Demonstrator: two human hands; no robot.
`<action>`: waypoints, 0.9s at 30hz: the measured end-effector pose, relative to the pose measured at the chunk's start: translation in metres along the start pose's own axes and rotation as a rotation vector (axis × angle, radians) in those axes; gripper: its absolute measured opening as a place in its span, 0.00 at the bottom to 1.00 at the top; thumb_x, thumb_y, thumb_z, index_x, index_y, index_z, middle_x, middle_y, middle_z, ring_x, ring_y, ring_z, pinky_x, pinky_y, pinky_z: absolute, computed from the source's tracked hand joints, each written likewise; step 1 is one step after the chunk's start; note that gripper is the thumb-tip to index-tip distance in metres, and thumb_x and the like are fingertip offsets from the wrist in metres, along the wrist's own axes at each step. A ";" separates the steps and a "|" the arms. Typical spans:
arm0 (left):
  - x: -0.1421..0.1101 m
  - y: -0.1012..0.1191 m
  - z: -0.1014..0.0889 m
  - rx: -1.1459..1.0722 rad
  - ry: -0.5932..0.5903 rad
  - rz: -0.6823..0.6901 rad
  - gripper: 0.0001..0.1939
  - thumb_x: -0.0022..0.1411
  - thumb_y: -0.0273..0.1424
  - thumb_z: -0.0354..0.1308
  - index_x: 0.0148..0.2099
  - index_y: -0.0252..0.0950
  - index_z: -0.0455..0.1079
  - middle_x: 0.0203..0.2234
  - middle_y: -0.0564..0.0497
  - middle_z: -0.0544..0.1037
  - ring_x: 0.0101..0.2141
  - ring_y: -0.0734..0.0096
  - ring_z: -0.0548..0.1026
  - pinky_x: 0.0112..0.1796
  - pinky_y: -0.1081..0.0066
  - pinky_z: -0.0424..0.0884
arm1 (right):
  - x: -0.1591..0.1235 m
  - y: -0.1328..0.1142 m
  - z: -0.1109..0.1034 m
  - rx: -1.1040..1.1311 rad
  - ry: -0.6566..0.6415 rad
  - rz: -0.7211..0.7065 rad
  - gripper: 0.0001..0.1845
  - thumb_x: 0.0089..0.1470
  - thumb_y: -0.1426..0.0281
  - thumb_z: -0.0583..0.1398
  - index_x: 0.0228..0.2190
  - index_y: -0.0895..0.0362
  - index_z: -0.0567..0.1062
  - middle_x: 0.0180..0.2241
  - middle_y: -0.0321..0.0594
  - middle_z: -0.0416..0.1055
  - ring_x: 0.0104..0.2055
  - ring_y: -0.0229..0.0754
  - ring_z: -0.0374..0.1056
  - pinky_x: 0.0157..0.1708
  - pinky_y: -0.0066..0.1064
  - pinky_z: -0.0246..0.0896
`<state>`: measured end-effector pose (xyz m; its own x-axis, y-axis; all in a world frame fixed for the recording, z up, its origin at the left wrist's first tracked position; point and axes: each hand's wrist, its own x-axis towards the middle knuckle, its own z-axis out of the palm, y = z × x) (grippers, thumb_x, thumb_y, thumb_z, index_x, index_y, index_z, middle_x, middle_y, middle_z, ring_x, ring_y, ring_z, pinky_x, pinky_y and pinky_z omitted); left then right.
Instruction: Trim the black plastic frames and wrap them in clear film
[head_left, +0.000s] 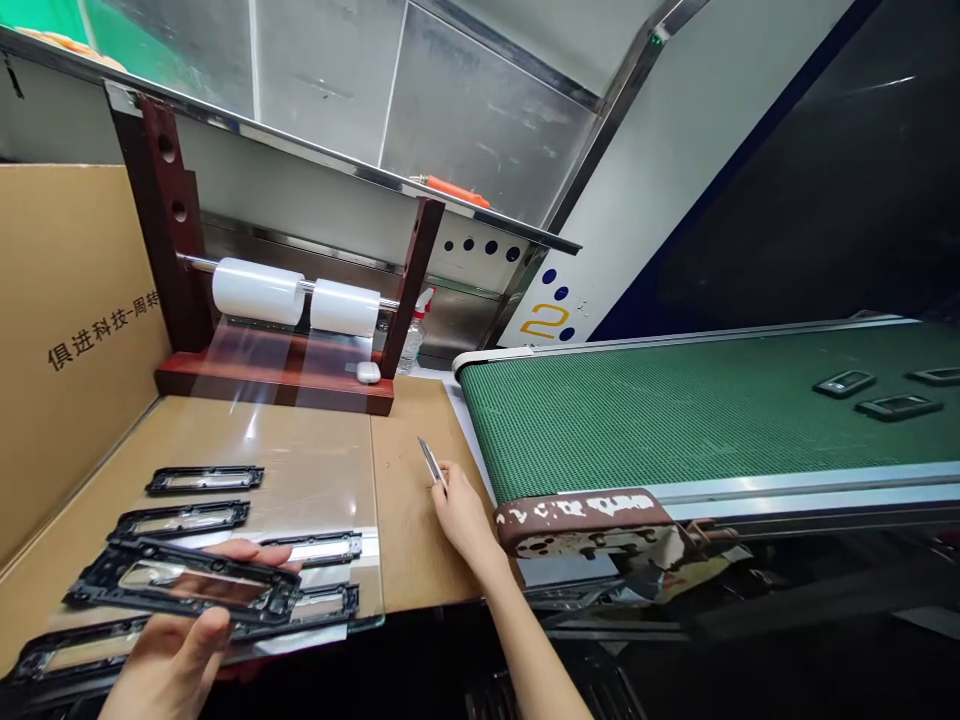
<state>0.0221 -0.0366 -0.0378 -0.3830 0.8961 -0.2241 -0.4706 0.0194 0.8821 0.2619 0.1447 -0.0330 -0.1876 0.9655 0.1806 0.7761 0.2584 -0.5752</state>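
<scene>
My left hand [176,650] grips a long black plastic frame with a clear window [112,580], thumb on its near edge and fingers behind the far one. It is held above several similar frames on the work surface, among them one at the back [205,480] and one behind the held piece [180,518]. In my right hand [463,515] is a utility knife [433,464], its blade pointing up and away. That hand is over the bare cardboard, right of the clear film [315,440] on which the frames lie.
Two rolls of clear film [259,291] hang on a dark red wooden stand [274,385], with a white earbud case [367,372] on its base. A spray bottle [415,335] stands behind. At right runs a green conveyor belt [637,420] carrying black devices [898,407]. A cardboard box [67,250] is at left.
</scene>
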 end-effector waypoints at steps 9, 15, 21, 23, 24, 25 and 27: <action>-0.020 0.015 0.019 -0.075 0.102 0.121 0.29 0.41 0.58 0.71 0.43 0.51 0.75 0.37 0.56 0.84 0.38 0.51 0.82 0.31 0.64 0.81 | -0.081 -0.054 -0.041 0.207 -0.123 -0.573 0.20 0.67 0.70 0.55 0.59 0.52 0.71 0.35 0.38 0.76 0.32 0.37 0.73 0.33 0.26 0.70; -0.025 0.016 0.015 -0.107 0.115 0.112 0.30 0.38 0.59 0.72 0.42 0.52 0.75 0.37 0.58 0.85 0.40 0.52 0.83 0.40 0.63 0.82 | -0.093 -0.075 -0.048 0.039 -0.046 -0.877 0.16 0.68 0.73 0.54 0.53 0.55 0.75 0.30 0.36 0.74 0.26 0.34 0.69 0.26 0.22 0.65; -0.028 0.017 0.013 -0.082 0.106 0.162 0.29 0.40 0.59 0.71 0.41 0.51 0.75 0.37 0.57 0.84 0.41 0.52 0.82 0.41 0.62 0.83 | -0.094 -0.078 -0.044 0.068 -0.094 -0.866 0.16 0.69 0.71 0.53 0.53 0.55 0.75 0.29 0.36 0.73 0.25 0.34 0.69 0.25 0.22 0.66; -0.029 0.016 0.013 -0.074 0.108 0.181 0.28 0.40 0.59 0.71 0.41 0.51 0.75 0.37 0.57 0.84 0.42 0.51 0.82 0.41 0.61 0.82 | -0.094 -0.078 -0.045 0.067 -0.106 -0.856 0.17 0.69 0.70 0.53 0.54 0.55 0.75 0.29 0.37 0.73 0.25 0.34 0.69 0.25 0.22 0.66; -0.029 0.016 0.013 -0.072 0.110 0.184 0.28 0.40 0.59 0.71 0.40 0.51 0.75 0.36 0.57 0.84 0.42 0.50 0.82 0.41 0.61 0.82 | -0.094 -0.078 -0.045 0.061 -0.113 -0.851 0.17 0.69 0.70 0.53 0.54 0.54 0.75 0.29 0.36 0.73 0.25 0.34 0.69 0.25 0.22 0.66; -0.029 0.016 0.014 -0.073 0.112 0.182 0.28 0.39 0.59 0.72 0.40 0.51 0.75 0.36 0.56 0.84 0.42 0.50 0.82 0.41 0.61 0.82 | -0.094 -0.079 -0.046 0.053 -0.119 -0.849 0.17 0.69 0.70 0.53 0.54 0.53 0.75 0.28 0.35 0.73 0.24 0.34 0.68 0.24 0.21 0.65; -0.030 0.016 0.013 -0.076 0.117 0.175 0.29 0.37 0.58 0.73 0.39 0.51 0.76 0.36 0.56 0.84 0.41 0.49 0.82 0.41 0.60 0.82 | -0.094 -0.079 -0.048 0.034 -0.119 -0.855 0.17 0.70 0.68 0.52 0.53 0.53 0.75 0.26 0.34 0.71 0.23 0.33 0.66 0.22 0.21 0.63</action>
<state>0.0363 -0.0570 -0.0116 -0.5514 0.8255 -0.1206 -0.4460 -0.1695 0.8788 0.2472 0.0317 0.0339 -0.7622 0.4353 0.4792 0.3213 0.8969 -0.3038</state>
